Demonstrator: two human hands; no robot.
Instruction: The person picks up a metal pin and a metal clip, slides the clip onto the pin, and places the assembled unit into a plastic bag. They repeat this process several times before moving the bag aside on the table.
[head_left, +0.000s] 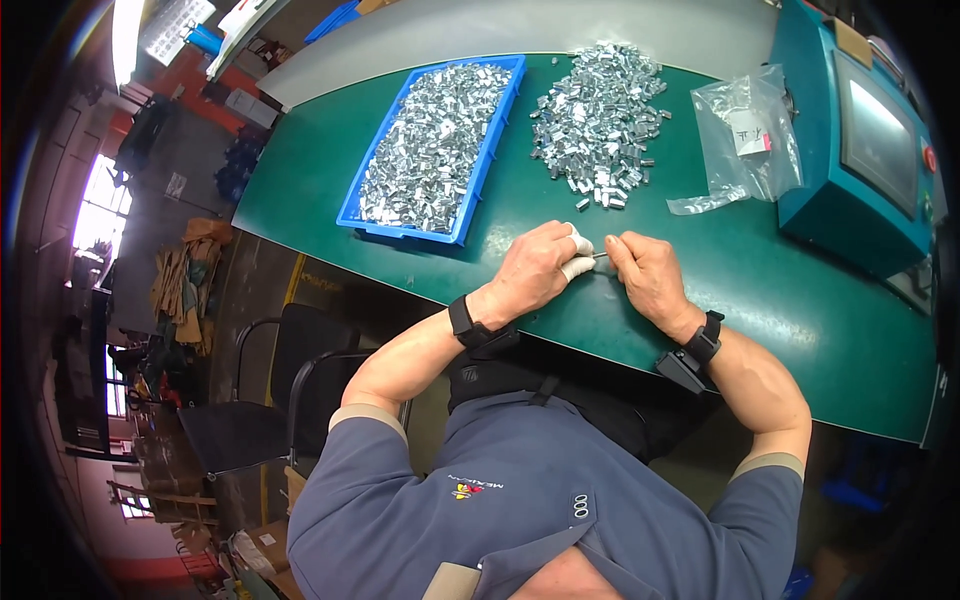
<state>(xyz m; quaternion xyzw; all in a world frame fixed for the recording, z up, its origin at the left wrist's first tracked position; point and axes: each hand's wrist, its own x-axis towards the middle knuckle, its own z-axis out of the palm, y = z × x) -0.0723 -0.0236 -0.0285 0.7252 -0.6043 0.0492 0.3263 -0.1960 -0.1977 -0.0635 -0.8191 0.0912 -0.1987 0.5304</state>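
My left hand (pixel 535 266) is closed in a pinch above the near part of the green table, with white coverings on its thumb and a finger. My right hand (pixel 650 275) is closed too, its thumb and fingers pressed together. A thin metal rod (pixel 599 255) bridges the small gap between both sets of fingertips. Whether my left fingers also hold a small part cannot be seen. Beyond my hands lies a loose heap of small silver metal pieces (pixel 600 115). More such pieces (pixel 430 140) fill a shallow blue tray (pixel 487 165) to the left of the heap.
A clear plastic bag (pixel 735 165) with a white label lies right of the heap. Farther right stands a teal machine (pixel 850 150) with a screen and a red button. The green table (pixel 320 170) ends just before my body. A black chair (pixel 300 365) stands at left.
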